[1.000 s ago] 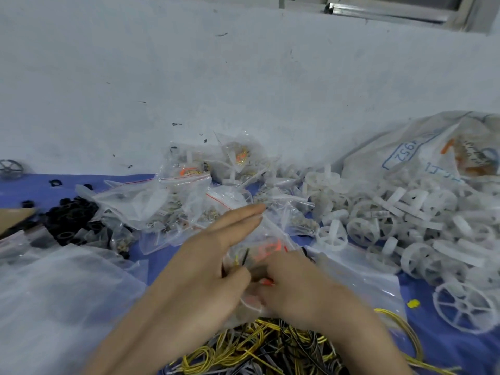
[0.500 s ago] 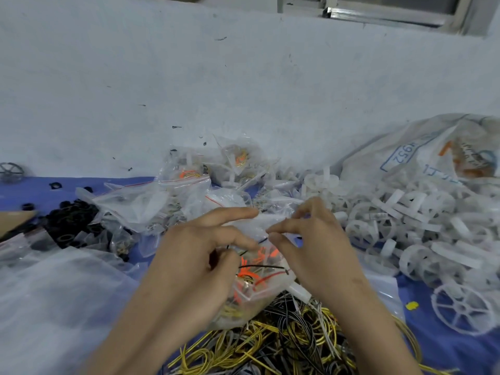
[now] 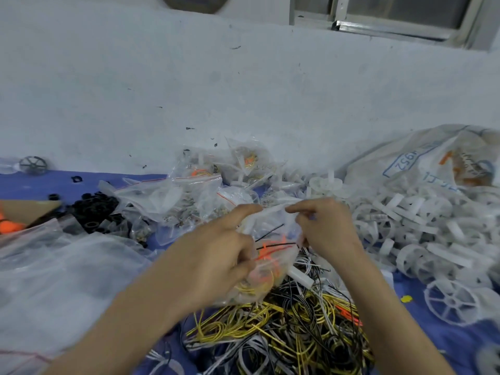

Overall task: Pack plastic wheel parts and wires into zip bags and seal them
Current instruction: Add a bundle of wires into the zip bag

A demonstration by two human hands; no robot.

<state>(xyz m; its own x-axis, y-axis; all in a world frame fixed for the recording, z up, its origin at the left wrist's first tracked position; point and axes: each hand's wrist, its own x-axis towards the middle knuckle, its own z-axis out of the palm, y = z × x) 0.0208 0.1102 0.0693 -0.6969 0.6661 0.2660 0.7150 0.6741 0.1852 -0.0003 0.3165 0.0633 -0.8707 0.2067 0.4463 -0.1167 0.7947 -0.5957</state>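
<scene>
Zip bag [image 3: 273,255] at centre, loaded. Left hand [image 3: 216,255] and right hand [image 3: 324,228] pinch its top strip, seal likely unfinished. Filled bags [image 3: 200,185] piled far; loose wheels [image 3: 405,220] right, wires [image 3: 284,328] near — plenty left.

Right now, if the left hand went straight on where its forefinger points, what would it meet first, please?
Probably the right hand, pinching the same bag just ahead of the left hand; depth is unclear.

Wire tangle [image 3: 284,328] near, wheel heap [image 3: 422,226] right, filled bags [image 3: 189,196] behind; bare cloth [image 3: 32,186] far left.
</scene>
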